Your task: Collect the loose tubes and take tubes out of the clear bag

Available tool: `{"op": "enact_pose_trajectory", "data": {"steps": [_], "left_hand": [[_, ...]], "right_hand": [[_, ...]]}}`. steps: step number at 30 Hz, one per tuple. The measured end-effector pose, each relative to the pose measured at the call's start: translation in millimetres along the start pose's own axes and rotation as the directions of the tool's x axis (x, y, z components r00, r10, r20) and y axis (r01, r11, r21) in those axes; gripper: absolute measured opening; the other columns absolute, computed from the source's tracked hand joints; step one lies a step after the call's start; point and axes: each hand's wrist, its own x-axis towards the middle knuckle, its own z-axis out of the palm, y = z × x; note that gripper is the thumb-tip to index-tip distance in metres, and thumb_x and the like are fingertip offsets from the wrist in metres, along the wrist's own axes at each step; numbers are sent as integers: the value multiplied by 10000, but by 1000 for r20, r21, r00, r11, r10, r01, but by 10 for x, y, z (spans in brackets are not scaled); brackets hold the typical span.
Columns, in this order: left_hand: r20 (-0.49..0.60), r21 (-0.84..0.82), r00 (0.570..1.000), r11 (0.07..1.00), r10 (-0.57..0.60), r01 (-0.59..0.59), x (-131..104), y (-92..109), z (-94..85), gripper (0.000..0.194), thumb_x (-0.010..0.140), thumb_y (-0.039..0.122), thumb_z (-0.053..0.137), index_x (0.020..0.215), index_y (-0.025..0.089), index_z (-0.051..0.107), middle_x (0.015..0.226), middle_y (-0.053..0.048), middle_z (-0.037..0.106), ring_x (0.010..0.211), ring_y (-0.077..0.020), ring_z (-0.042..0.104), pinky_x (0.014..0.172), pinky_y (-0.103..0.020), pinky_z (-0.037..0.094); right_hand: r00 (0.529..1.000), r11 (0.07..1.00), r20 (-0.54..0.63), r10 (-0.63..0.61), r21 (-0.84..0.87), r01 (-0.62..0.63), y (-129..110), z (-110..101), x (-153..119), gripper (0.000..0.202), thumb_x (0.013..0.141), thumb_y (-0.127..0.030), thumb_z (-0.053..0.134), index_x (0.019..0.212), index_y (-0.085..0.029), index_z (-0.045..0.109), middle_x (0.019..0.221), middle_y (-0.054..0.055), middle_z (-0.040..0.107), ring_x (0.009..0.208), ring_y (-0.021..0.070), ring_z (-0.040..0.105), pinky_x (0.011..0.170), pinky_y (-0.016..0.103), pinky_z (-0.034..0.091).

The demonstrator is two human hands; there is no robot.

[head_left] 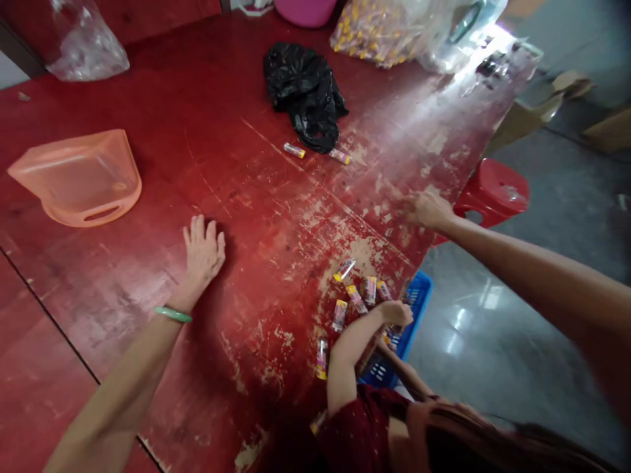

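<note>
My left hand (204, 249), a green bangle (172, 315) on its wrist, is over the red tabletop (217, 171) with its fingers stretched out and nothing in it. To its upper left lies an orange plastic scoop (91, 177). My right hand (428, 209) reaches over the table's right edge; motion smears its fingers, so what they hold cannot be told. Small wrapped tubes with yellow ends, such as this one (340, 315), lie scattered between my arms. Two more tubes, one of them here (294, 150), lie farther back near a crumpled black plastic bag (308, 92).
Another person's arm (352, 341) reaches over the tubes beside a blue basket (419, 299) at the table edge. A red stool (497, 187) stands on the right. At the back are a bag of yellow-wrapped pieces (377, 29), a clear bag (91, 49) and a pink basin (305, 10).
</note>
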Motion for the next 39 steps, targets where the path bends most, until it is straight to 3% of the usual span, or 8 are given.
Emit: {"op": "enact_pose_trajectory", "data": {"steps": [6,12,16,21,24,29,34,39], "left_hand": [[43,154,998,987,-47,40,56,-393,-107,572,966,428,348,1431,101,419,1560,-218,320,1491,-350,190,1188,-614,134],[67,165,996,985,-65,53,25,-368,-52,562,984,401,313,1428,80,438,1545,-215,353,1484,-330,226,1206,-569,146],[80,132,993,989,-84,73,28,-341,-102,545,980,397,331,1431,110,439,1557,-174,352,1492,-316,206,1214,-558,129],[105,89,990,992,-99,90,55,-312,-138,552,988,396,319,1441,93,412,1577,-167,314,1499,-302,176,1214,-556,82],[96,53,990,994,-102,97,69,-294,-132,556,998,389,297,1433,60,400,1573,-182,311,1498,-287,176,1217,-537,67],[2,-80,993,990,-120,119,46,-320,-120,541,995,384,331,1408,39,390,1549,-193,335,1486,-261,199,1220,-510,108],[-281,-129,944,981,-176,144,-24,-661,-329,628,962,446,427,1451,58,354,1605,-197,194,1498,-355,102,1148,-650,121],[-244,69,952,976,-186,208,89,-1143,-799,756,849,256,623,1455,-42,283,1607,-272,52,1482,-400,-18,1132,-675,-21]], "right_hand": [[987,993,-153,41,115,-23,-1264,341,1526,421,1009,-242,382,1384,-85,491,1367,201,473,1189,184,409,957,371,253],[975,980,-177,136,169,-106,-1702,503,1585,315,950,-124,459,1196,-5,616,1193,228,574,1102,208,445,958,387,243],[930,953,-333,-152,202,228,-2145,361,1694,316,971,-247,500,1178,-50,634,1224,142,564,1142,177,389,940,343,255],[900,895,-34,-434,97,436,-2379,336,1910,444,906,-327,575,1161,32,636,1230,124,574,1188,207,372,943,361,244],[807,811,80,-586,60,583,-2067,382,1521,403,879,-284,660,1139,24,651,1226,147,585,1126,149,437,1026,350,231],[688,707,187,-701,57,705,-1268,448,194,414,833,-380,750,1158,-130,691,1268,141,564,1173,202,488,1059,388,319],[626,641,146,-766,240,729,-700,602,-995,535,936,-628,458,1246,-242,660,1356,141,494,1234,304,473,1035,533,379],[689,643,62,-723,425,637,-300,879,-1493,497,941,-551,464,1409,-387,504,1396,107,480,1251,316,487,1004,517,430]]}}
